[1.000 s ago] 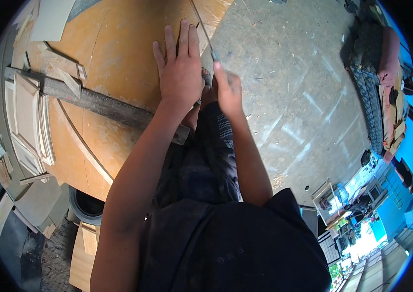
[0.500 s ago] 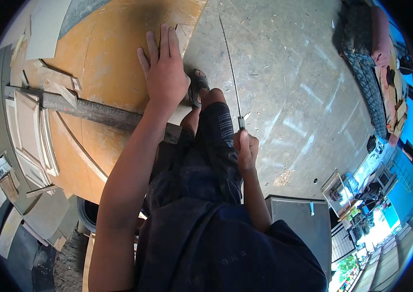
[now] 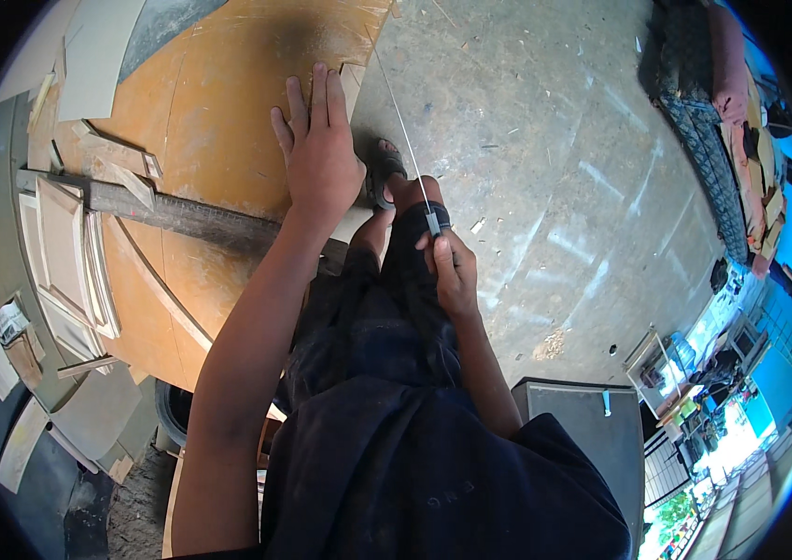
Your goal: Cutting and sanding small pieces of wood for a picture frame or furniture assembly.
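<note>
The counter (image 3: 228, 112) is showing an orange-brown wooden top, scuffed, with a thin seam. Near its right edge the left hand (image 3: 323, 177) is resting palm down, fingers (image 3: 319, 93) reaching out nearly straight and the little one spreading apart; a pale piece of wood (image 3: 351, 80) is showing beside them. Off the counter's right side, the right hand (image 3: 453, 273) is gripping a saw (image 3: 400, 121), its fingers curling tightly round the handle (image 3: 433, 225). The saw's long, thin, straight metal blade is slanting toward the counter's right edge; whether it is touching the wood, I cannot tell. Across the counter's left part, a rough, dark beam (image 3: 209, 215) and a slender curved strip (image 3: 158, 282) are lying.
</note>
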A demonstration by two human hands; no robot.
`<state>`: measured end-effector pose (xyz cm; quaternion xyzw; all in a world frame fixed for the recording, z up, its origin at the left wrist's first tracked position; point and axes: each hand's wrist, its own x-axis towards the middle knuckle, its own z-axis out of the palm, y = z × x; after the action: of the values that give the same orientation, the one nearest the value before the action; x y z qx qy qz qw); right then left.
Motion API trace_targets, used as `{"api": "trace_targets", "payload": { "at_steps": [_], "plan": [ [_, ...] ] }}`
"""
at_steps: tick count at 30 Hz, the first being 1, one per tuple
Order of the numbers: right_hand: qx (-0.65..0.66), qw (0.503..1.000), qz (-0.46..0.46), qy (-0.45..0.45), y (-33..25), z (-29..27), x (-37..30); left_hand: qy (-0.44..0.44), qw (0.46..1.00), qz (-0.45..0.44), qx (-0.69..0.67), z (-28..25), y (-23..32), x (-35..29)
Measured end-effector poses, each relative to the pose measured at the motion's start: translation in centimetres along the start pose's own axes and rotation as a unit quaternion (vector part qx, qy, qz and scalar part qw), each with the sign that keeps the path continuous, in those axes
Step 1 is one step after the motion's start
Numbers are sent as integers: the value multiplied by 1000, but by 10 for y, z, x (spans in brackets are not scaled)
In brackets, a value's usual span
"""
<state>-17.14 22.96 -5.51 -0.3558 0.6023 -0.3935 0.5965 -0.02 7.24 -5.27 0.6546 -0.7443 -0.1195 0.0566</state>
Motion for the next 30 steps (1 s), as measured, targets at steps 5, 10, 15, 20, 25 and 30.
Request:
{"api": "trace_targets", "payload": {
  "at_steps": [5,10,15,20,25,30],
  "plan": [
    [12,1000,-6,-7,11,4,12,-1,1000,-1,-3,1,0,-1],
    [9,1000,12,-7,16,2,16,3,1000,2,-20,1,2,-1],
    [-64,996,-12,57,35,18,38,-12,1000,-5,-22,2,-1,-4],
    [-57,994,-68,61,27,47,122,4,1000,6,-26,-2,6,4],
    [-32,998,-55,24,73,37,111,0,1000,2,-11,1,0,3],
    [-84,991,-71,76,74,23,59,-13,1000,-4,-25,0,3,-3]
  ]
}}
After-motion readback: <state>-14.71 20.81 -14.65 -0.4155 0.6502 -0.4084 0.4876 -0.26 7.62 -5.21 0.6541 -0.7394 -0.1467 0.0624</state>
